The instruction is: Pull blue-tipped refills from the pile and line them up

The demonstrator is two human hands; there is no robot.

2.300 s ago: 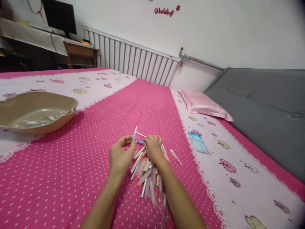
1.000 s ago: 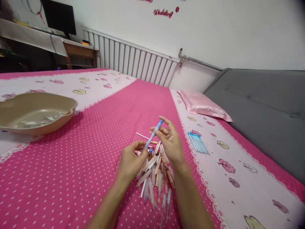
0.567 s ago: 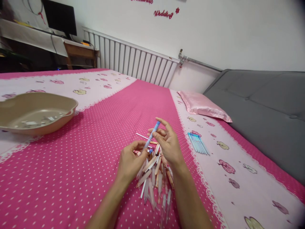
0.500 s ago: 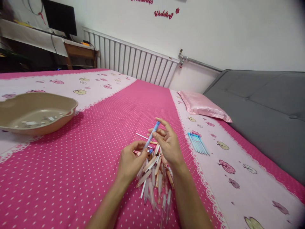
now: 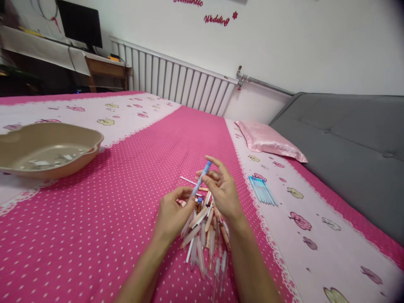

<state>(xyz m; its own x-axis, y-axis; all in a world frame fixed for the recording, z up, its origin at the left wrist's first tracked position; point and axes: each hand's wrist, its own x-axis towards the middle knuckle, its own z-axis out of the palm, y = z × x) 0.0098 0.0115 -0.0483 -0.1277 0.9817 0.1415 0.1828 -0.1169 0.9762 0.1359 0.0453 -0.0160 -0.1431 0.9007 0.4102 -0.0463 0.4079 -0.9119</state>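
Observation:
A blue pen [image 5: 202, 177] is held at a slant between both hands. My left hand [image 5: 175, 210] pinches its lower end. Higher up, my right hand [image 5: 221, 187] grips the barrel, with the index finger on the top end. Beneath the hands lies a loose pile of pen parts [image 5: 200, 235]: white, peach and clear tubes and barrels, partly hidden by my hands. To the right, several light-blue pens [image 5: 263, 190] lie side by side in a row on the bedspread.
A beige basin [image 5: 53, 147] with small white pieces inside stands at the left on the pink dotted bedspread [image 5: 132, 176]. A pink pillow [image 5: 271, 141] rests near the grey headboard [image 5: 341, 143]. Behind are a white radiator [image 5: 176, 75] and a desk with a monitor [image 5: 80, 25].

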